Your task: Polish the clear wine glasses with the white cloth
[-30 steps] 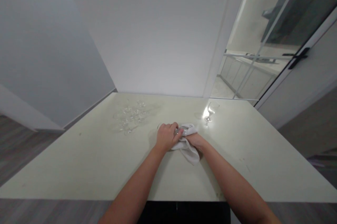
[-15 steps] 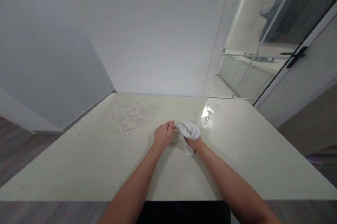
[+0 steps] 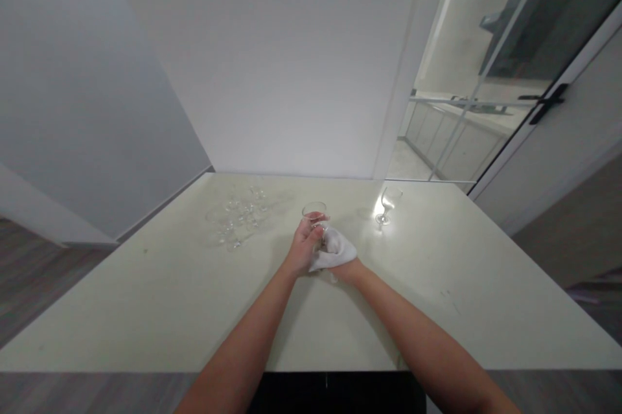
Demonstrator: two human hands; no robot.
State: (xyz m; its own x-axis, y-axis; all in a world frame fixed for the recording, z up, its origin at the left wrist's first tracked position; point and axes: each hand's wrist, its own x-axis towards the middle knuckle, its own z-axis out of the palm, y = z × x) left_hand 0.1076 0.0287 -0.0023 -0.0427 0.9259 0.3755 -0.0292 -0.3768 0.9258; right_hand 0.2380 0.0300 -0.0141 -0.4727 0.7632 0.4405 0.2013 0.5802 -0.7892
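My left hand (image 3: 305, 244) is closed around the bowl of a clear wine glass (image 3: 314, 208), whose open rim points up and away from me. Wrapped in my right hand (image 3: 344, 267) is a white cloth (image 3: 337, 249), pressed against the glass just below my left fingers. The cloth covers most of my right fingers and the lower part of the glass. Both hands meet above the middle of the table. Beyond them to the right, a second wine glass (image 3: 383, 207) stands upright.
Several clear glasses (image 3: 240, 214) are clustered at the back left of the pale table (image 3: 160, 297). A white wall (image 3: 291, 77) rises behind the table's far edge. At the right is a glazed door with a black handle (image 3: 549, 103).
The held glass has turned from lying sideways to rim upward. My right hand and the cloth have moved left, close against my left hand. The other glasses stay in place.
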